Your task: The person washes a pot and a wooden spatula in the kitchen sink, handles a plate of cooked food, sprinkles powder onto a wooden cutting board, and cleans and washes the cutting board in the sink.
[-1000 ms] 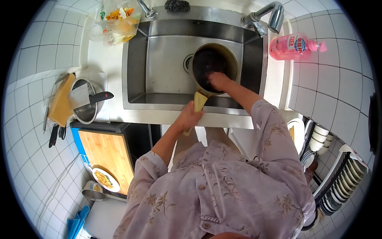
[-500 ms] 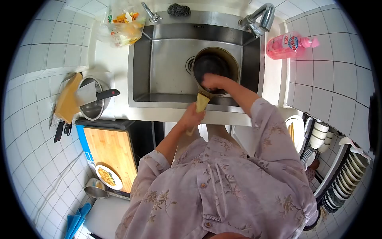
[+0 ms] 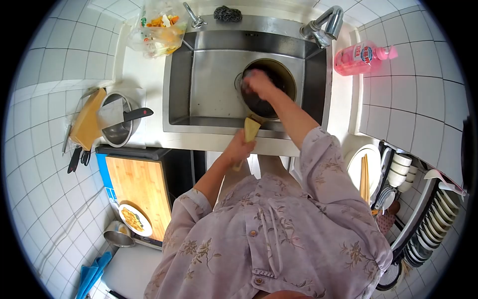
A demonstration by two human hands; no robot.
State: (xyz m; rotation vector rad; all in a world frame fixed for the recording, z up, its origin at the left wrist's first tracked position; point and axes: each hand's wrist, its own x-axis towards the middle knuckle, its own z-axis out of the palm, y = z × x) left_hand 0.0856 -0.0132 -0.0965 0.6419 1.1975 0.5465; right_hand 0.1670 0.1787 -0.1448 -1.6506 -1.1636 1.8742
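Note:
A deep dark pan (image 3: 280, 84) rests in the metal sink (image 3: 214, 84), its long handle pointing toward me over the front edge. My left hand (image 3: 240, 148) is wrapped round the pale yellow handle (image 3: 251, 130). Inside the pan, my right hand (image 3: 257, 83) is closed at the left part of the inner wall, slightly blurred. Something dark seems to be under its fingers, but I cannot make it out. The drain lies partly hidden beneath the pan's left side.
A faucet (image 3: 323, 27), a pink bottle (image 3: 361, 59), a dark scouring pad (image 3: 228, 14) and a bag of scraps (image 3: 162, 32) surround the sink. On the left are a cleaver (image 3: 124, 116) over a metal bowl (image 3: 119, 133), a knife block (image 3: 87, 122) and a cutting board (image 3: 139, 187).
My right hand has moved from the pan's near side up and left along its inside. The left hand keeps its grip on the handle, and the pan has barely shifted.

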